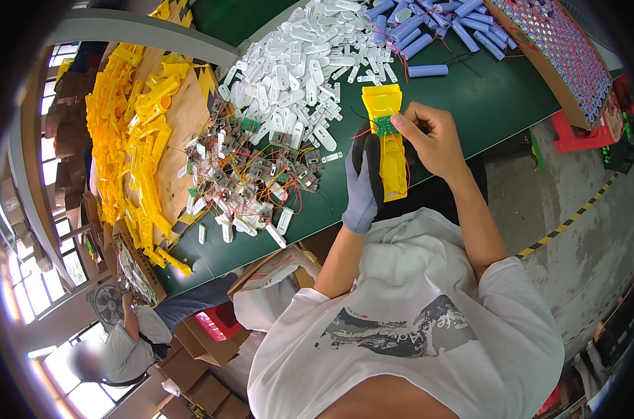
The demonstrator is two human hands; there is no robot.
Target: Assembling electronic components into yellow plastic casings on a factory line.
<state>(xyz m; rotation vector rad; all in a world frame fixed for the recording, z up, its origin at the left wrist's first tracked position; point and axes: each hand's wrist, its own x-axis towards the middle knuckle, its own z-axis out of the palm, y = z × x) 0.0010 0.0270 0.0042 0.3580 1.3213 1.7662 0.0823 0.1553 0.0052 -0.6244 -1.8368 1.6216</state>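
My left hand [363, 178], in a grey and black work glove, is closed around the side of a long yellow plastic housing [395, 167]. At the housing's upper part sits a small green circuit board [384, 126] with thin red and black wires. The bare fingers of my right hand [432, 136] pinch at the board's right edge, thumb against it. Whether the board is fixed in the housing I cannot tell. Just beyond the housing, a single blue-purple cylindrical battery [428, 70] lies on the green table [470, 105].
White plastic covers [296, 70] are heaped at the far middle, wired circuit assemblies [254, 174] to the left. Yellow housings [146, 133] pile up farther left. More batteries [449, 24] and a cardboard box of cells [561, 56] lie at the far right. Another person [121, 349] sits lower left.
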